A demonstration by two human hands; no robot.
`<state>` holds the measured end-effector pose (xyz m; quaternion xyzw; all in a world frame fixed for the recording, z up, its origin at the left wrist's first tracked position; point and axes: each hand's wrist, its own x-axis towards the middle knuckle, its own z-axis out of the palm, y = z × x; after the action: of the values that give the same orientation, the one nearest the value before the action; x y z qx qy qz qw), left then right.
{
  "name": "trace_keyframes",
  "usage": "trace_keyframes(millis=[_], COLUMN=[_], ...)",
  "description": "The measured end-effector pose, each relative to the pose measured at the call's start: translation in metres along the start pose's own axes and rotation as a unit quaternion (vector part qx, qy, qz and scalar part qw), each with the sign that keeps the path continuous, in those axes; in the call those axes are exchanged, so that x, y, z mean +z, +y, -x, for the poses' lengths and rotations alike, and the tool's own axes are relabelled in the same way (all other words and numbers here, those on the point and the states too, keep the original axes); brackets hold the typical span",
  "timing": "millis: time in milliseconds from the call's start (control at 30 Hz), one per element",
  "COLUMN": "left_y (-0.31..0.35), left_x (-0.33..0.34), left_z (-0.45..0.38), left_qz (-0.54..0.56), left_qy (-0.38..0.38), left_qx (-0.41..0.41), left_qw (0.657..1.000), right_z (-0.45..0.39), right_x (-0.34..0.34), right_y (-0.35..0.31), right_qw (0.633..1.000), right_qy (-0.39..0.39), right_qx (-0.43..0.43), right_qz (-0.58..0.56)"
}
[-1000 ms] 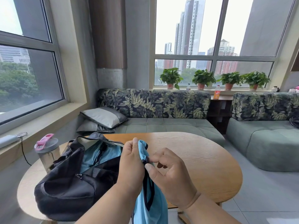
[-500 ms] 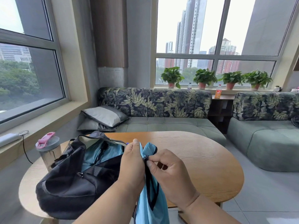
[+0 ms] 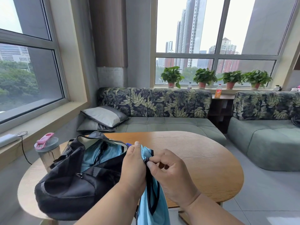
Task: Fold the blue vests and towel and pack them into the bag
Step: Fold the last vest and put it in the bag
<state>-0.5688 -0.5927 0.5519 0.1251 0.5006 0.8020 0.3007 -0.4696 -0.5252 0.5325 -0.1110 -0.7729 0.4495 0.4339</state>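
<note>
Low in the frame's centre, two hands, left [image 3: 134,168] and right [image 3: 168,172], pinch one blue vest [image 3: 151,207] hanging between them. One dark bag [image 3: 68,189] gapes at lower left on the table [image 3: 203,159], more blue cloth [image 3: 100,155] inside; four plants [image 3: 204,77] line the sill.

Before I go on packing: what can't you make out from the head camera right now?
- Lower part of the blue vest: cut off by the bottom edge.
- How far it is folded: the left hand and right hand cover its top.
- Contents of the bag: only some blue fabric shows through the opening; the bag's walls hide the rest.
- The towel: cannot be told apart.
- Label on the orange bottle: too small.
</note>
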Motion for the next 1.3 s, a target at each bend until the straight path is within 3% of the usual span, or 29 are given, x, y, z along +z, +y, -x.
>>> trace_keyframes(millis=[333,533,767,1067,1300], left_y=[-0.005,-0.001,0.012,0.018,0.02], left_x=[0.002,-0.012,-0.035,-0.046,-0.053], left_z=[0.007,0.0,-0.009,-0.005,-0.004], left_qz=[-0.021,-0.129,-0.167,-0.215,-0.28], left_qy=[-0.012,-0.024,-0.138,-0.199,-0.308], left_qx=[0.024,0.092,0.122,0.08,0.045], left_qw=[0.999,0.987,0.969,0.953,0.908], right_z=[0.001,-0.002,-0.008,-0.011,-0.012], right_x=[-0.003,-0.013,-0.03,-0.039,-0.044], right_y=[0.0,-0.001,-0.002,-0.002,0.003], right_qw=[0.998,0.998,0.975,0.975,0.98], right_qy=[-0.005,0.022,0.026,-0.027,-0.078], right_qx=[-0.005,0.054,0.124,0.114,0.107], right_qz=[0.057,-0.019,-0.183,-0.189,-0.152])
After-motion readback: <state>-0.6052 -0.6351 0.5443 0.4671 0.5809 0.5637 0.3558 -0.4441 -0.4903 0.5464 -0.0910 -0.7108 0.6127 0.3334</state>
